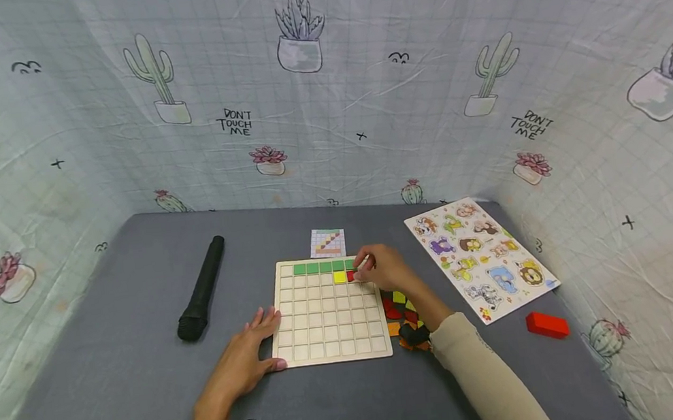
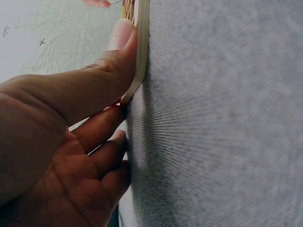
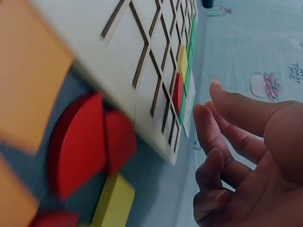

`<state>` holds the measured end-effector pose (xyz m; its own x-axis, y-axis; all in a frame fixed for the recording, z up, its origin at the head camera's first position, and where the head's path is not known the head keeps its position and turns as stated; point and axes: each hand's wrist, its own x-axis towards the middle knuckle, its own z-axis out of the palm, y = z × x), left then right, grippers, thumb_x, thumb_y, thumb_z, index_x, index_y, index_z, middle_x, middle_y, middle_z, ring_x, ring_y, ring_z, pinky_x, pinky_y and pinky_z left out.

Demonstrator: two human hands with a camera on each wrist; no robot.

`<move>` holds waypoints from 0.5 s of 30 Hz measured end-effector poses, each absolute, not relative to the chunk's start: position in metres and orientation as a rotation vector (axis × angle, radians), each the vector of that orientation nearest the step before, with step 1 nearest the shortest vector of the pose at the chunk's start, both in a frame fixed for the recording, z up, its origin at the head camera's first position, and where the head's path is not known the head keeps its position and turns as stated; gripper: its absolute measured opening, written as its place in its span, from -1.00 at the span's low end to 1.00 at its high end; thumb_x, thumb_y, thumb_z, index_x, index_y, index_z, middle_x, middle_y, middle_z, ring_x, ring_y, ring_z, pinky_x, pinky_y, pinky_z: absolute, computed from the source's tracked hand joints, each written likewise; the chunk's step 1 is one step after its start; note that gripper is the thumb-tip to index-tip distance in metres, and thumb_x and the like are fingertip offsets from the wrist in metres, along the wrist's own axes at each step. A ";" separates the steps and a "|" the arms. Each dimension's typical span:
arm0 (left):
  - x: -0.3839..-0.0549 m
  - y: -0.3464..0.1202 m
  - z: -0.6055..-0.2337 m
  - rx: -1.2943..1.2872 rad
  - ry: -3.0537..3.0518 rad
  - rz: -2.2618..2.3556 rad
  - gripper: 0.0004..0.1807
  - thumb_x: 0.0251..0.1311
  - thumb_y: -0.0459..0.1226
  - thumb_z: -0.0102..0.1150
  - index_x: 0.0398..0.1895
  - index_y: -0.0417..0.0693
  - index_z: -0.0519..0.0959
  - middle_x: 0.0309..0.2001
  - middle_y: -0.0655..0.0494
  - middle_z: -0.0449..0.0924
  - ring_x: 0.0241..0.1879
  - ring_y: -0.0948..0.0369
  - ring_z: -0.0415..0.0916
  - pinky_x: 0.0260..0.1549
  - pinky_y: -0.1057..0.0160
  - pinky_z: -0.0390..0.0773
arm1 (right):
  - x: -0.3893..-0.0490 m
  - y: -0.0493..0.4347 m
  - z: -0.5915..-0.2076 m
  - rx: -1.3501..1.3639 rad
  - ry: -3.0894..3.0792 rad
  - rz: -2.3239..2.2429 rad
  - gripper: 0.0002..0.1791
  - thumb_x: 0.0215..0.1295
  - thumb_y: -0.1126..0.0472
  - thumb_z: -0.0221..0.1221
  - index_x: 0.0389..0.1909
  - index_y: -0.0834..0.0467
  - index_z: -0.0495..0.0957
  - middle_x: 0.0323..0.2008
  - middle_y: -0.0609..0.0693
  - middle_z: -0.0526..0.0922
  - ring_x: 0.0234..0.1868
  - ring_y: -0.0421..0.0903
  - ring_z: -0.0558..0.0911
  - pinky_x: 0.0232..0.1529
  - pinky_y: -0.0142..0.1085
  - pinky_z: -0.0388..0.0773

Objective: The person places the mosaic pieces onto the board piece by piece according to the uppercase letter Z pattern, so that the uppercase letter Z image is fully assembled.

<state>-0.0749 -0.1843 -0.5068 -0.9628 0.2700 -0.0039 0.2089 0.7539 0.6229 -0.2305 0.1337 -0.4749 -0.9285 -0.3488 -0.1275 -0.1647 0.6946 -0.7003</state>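
Note:
A pale wooden grid board point(image 1: 323, 319) lies on the grey table. Green square tiles point(image 1: 320, 267) line its far row, with a yellow square point(image 1: 340, 277) and a red piece point(image 1: 351, 276) in the row below. My left hand point(image 1: 244, 356) rests along the board's left edge, fingers spread, thumb point(image 2: 122, 40) on the near corner. Over the far right part of the board is my right hand point(image 1: 382, 269), beside the red piece. In the right wrist view its fingers are loosely bent, with nothing between thumb and fingertips, and the red piece point(image 3: 178, 94) sits in the grid.
Loose red, yellow and orange pieces point(image 1: 391, 308) lie right of the board, partly under my right forearm. Behind the board is a small pattern card point(image 1: 327, 242). A black microphone point(image 1: 203, 285) lies left; an animal picture board point(image 1: 447, 245) and a red block point(image 1: 547, 325) lie right.

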 end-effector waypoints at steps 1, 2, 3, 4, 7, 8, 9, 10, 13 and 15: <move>-0.075 -0.184 -0.507 0.392 2.855 0.994 0.01 0.04 -0.27 0.62 0.57 -0.29 0.33 0.61 -0.22 0.24 0.65 -0.22 0.06 0.59 -0.34 0.17 | -0.229 0.138 -0.473 -0.408 2.655 -1.062 -0.85 0.39 0.20 0.41 -0.09 0.12 0.71 -0.35 0.05 0.66 -0.39 -0.04 0.55 -0.39 -0.25 0.49; -0.075 -0.185 -0.507 0.390 2.856 0.994 0.01 0.03 -0.27 0.62 0.57 -0.29 0.33 0.61 -0.22 0.24 0.65 -0.22 0.07 0.59 -0.34 0.17 | -0.226 0.142 -0.472 -0.407 2.656 -1.061 -0.85 0.38 0.21 0.42 -0.09 0.12 0.71 -0.35 0.05 0.66 -0.40 -0.04 0.55 -0.39 -0.26 0.48; -0.075 -0.185 -0.507 0.390 2.856 0.993 0.01 0.03 -0.26 0.63 0.57 -0.29 0.34 0.61 -0.22 0.24 0.65 -0.22 0.07 0.59 -0.34 0.17 | -0.224 0.146 -0.471 -0.407 2.657 -1.059 -0.84 0.38 0.22 0.42 -0.09 0.13 0.71 -0.36 0.05 0.66 -0.41 -0.04 0.54 -0.40 -0.26 0.48; -0.075 -0.185 -0.507 0.388 2.856 0.991 0.01 0.03 -0.26 0.63 0.57 -0.28 0.34 0.61 -0.21 0.24 0.65 -0.22 0.07 0.59 -0.34 0.17 | -0.222 0.150 -0.471 -0.407 2.655 -1.060 -0.83 0.36 0.23 0.43 -0.09 0.13 0.71 -0.36 0.06 0.66 -0.42 -0.04 0.53 -0.40 -0.26 0.47; -0.075 -0.185 -0.506 0.390 2.859 0.983 0.02 0.02 -0.25 0.63 0.57 -0.27 0.34 0.61 -0.21 0.24 0.65 -0.22 0.08 0.59 -0.33 0.17 | -0.216 0.162 -0.473 -0.401 2.650 -1.054 -0.81 0.33 0.25 0.46 -0.10 0.14 0.71 -0.37 0.03 0.65 -0.44 -0.06 0.52 -0.41 -0.28 0.48; -0.075 -0.185 -0.506 0.390 2.860 0.981 0.02 0.02 -0.25 0.63 0.58 -0.27 0.34 0.61 -0.21 0.25 0.65 -0.21 0.08 0.59 -0.33 0.17 | -0.214 0.166 -0.474 -0.403 2.648 -1.051 -0.81 0.31 0.27 0.47 -0.11 0.15 0.71 -0.38 0.03 0.66 -0.43 -0.07 0.53 -0.40 -0.28 0.48; -0.075 -0.185 -0.506 0.393 2.860 0.979 0.02 0.02 -0.24 0.63 0.57 -0.27 0.34 0.61 -0.21 0.25 0.65 -0.22 0.08 0.59 -0.33 0.18 | -0.212 0.170 -0.474 -0.408 2.644 -1.045 -0.80 0.30 0.28 0.47 -0.11 0.16 0.70 -0.38 0.03 0.66 -0.43 -0.07 0.54 -0.39 -0.27 0.50; -0.075 -0.185 -0.506 0.395 2.860 0.977 0.02 0.02 -0.24 0.63 0.57 -0.27 0.34 0.61 -0.21 0.25 0.65 -0.22 0.08 0.59 -0.33 0.18 | -0.210 0.174 -0.475 -0.416 2.642 -1.031 -0.80 0.30 0.29 0.47 -0.11 0.17 0.70 -0.39 0.03 0.67 -0.42 -0.08 0.55 -0.37 -0.28 0.52; -0.075 -0.184 -0.506 0.398 2.857 0.977 0.02 0.02 -0.24 0.64 0.57 -0.28 0.34 0.60 -0.21 0.25 0.65 -0.23 0.08 0.58 -0.34 0.19 | -0.202 0.182 -0.479 -0.438 2.635 -0.967 -0.79 0.27 0.30 0.49 -0.13 0.17 0.71 -0.40 0.01 0.68 -0.39 -0.10 0.57 -0.28 -0.27 0.57; -0.075 -0.183 -0.505 0.400 2.855 0.976 0.02 0.01 -0.24 0.64 0.57 -0.28 0.34 0.60 -0.22 0.26 0.65 -0.23 0.09 0.58 -0.35 0.19 | -0.197 0.186 -0.481 -0.443 2.627 -0.912 -0.77 0.25 0.29 0.51 -0.12 0.14 0.70 -0.38 -0.01 0.67 -0.36 -0.12 0.58 -0.21 -0.27 0.60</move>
<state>-0.0746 -0.1830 -0.5055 -0.9608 0.2773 -0.0073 0.2148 0.7604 0.6129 -0.1970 0.1862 -0.4808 -0.8992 -0.3897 -0.1991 -0.1824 0.7473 -0.6389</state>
